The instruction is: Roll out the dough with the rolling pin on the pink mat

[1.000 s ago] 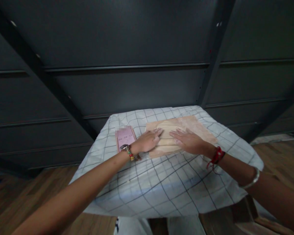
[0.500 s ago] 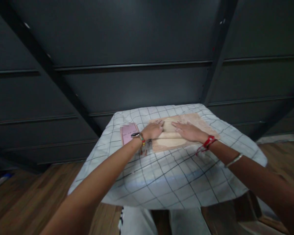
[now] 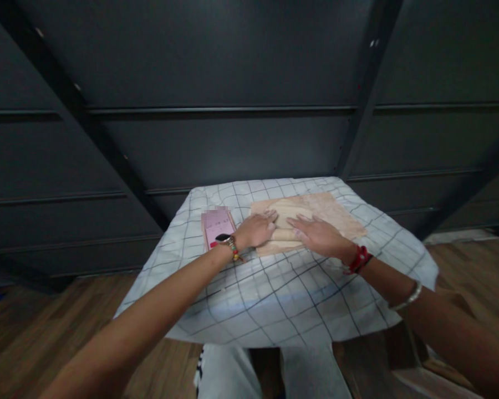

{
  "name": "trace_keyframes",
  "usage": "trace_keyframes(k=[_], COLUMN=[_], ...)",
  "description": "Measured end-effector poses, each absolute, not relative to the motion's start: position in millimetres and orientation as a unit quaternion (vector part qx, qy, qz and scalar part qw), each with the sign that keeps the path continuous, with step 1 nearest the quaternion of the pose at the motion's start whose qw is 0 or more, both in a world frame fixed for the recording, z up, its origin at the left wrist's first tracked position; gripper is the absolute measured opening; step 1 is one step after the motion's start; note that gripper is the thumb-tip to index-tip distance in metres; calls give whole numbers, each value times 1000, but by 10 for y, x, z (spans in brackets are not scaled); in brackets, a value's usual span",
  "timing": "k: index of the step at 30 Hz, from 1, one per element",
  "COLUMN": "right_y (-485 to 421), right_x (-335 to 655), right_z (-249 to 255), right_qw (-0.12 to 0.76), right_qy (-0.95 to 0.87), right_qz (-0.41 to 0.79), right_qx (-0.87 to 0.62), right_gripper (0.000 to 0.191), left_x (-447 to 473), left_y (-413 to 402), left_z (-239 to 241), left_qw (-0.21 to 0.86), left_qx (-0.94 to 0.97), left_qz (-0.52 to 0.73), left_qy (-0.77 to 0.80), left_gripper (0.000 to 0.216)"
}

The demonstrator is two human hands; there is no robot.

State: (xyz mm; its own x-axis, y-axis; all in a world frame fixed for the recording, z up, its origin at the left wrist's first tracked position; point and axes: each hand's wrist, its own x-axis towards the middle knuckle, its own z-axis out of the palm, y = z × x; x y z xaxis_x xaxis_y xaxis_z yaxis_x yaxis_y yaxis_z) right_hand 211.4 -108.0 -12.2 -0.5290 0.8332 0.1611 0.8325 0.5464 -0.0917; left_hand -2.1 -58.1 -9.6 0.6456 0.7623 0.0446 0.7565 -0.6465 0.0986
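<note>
A flat sheet of pale dough lies on a light tan board. Across the dough runs a pale cylinder that looks like a rolling pin; its ends are hidden under my hands. My left hand lies over its left part, fingers stretched forward, with a watch and a beaded bracelet at the wrist. Over the right part rests my right hand, palm down and fingers extended, a red bracelet on its wrist. Neither hand has its fingers wrapped round anything visible.
A pink phone-like object, partly blurred out, lies left of the board. A white cloth with dark grid lines covers the small table. Dark metal panels stand close behind it. My knees are under the near edge.
Both hands and the pale cylinder under them have moved toward me over the dough. My left forearm uncovers more of the pink object. The view has shifted slightly.
</note>
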Motion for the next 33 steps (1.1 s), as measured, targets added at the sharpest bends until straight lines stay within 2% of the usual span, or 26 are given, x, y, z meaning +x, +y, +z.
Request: trace_keyframes(k=[17, 23, 27, 33], right_y=[-1184, -1309, -1280, -1332], right_x=[2043, 2037, 2040, 2060], right_z=[-125, -147, -186, -283], right_qw=[100, 119, 115, 162], right_qy=[-866, -880, -872, -878], right_qz=[-46, -69, -89, -136], right_qx=[-488, -455, -467, -429], right_gripper=[49, 46, 46, 38], left_x=[-26, -35, 1, -15], left_y=[-646, -782, -788, -846], left_z=[-120, -107, -98, -152], left_qw=[4, 26, 3, -38], left_qx=[905, 915, 900, 912], left_qz=[3, 30, 23, 69], left_qy=[426, 401, 436, 402], left_gripper=[53, 54, 52, 50])
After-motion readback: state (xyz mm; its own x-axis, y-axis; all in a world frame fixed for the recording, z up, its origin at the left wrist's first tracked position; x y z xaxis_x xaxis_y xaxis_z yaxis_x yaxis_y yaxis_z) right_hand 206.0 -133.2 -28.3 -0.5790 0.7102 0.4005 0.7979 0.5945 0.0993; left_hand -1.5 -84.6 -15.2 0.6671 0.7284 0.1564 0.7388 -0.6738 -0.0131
